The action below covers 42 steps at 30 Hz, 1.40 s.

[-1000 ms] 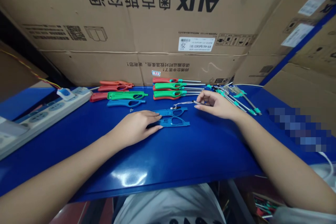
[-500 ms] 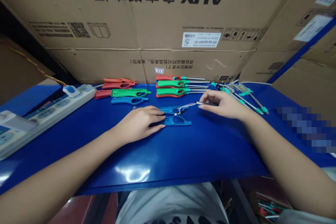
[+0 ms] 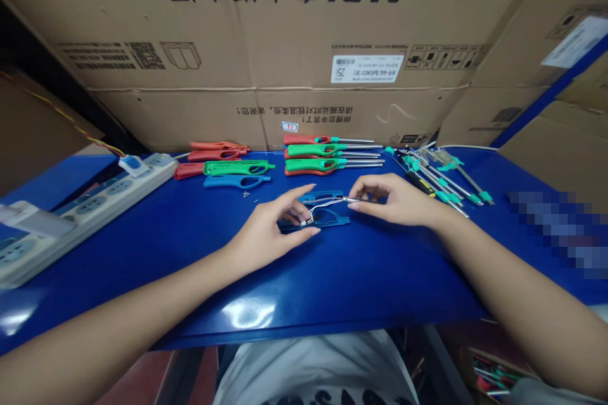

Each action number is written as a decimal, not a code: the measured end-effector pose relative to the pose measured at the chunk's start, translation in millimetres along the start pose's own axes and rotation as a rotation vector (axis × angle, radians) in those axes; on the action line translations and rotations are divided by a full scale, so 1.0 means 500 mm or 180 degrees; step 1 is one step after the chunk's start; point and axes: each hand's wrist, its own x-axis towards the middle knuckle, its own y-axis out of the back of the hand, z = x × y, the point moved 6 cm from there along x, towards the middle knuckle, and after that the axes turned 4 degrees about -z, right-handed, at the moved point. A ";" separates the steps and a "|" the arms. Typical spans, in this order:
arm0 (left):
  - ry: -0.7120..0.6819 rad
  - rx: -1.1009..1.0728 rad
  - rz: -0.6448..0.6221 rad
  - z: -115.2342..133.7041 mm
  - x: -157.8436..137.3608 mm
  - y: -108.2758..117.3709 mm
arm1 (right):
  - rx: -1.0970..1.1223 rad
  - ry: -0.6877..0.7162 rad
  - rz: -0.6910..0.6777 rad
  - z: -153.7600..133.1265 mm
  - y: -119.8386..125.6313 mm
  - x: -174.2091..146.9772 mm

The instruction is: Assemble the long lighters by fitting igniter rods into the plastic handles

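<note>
In the middle of the table lie two blue lighter handle halves (image 3: pixel 336 220), partly hidden by my left hand (image 3: pixel 280 218). Its thumb and index finger are spread apart over them, the other fingers bent near the white wires. My right hand (image 3: pixel 392 199) pinches a thin metal tube (image 3: pixel 350 199) between thumb and fingers, just right of the handle halves. From the tube's left end, white wires (image 3: pixel 327 204) run to a small dark piece (image 3: pixel 311 220) near my left fingers. Whether those fingers touch it, I cannot tell.
Assembled lighters (image 3: pixel 311 166) with metal tubes lie at the back. Coloured handle shells (image 3: pixel 237 168) are behind left, near small metal pieces (image 3: pixel 246 193). Metal tubes with green ends (image 3: pixel 439 180) and a black-yellow screwdriver (image 3: pixel 422 185) lie right. A power strip (image 3: pixel 95 209) borders the left; cardboard (image 3: pixel 285 25) stands behind.
My left hand has come off its flat hold on the blue handle halves and spread its thumb and index finger. My right hand has shifted slightly left and down with the tube.
</note>
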 end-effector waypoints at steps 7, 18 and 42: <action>0.0134 -0.0203 0.0296 0.007 -0.002 0.007 | -0.0030 -0.0118 -0.0684 0.005 -0.022 -0.002; 0.0623 -0.0078 0.0155 -0.030 0.010 0.017 | 0.0356 -0.0200 -0.1279 0.006 -0.037 -0.011; -0.0363 0.1225 -0.0281 -0.014 0.013 0.005 | -0.0550 0.0098 -0.0662 0.015 -0.016 0.003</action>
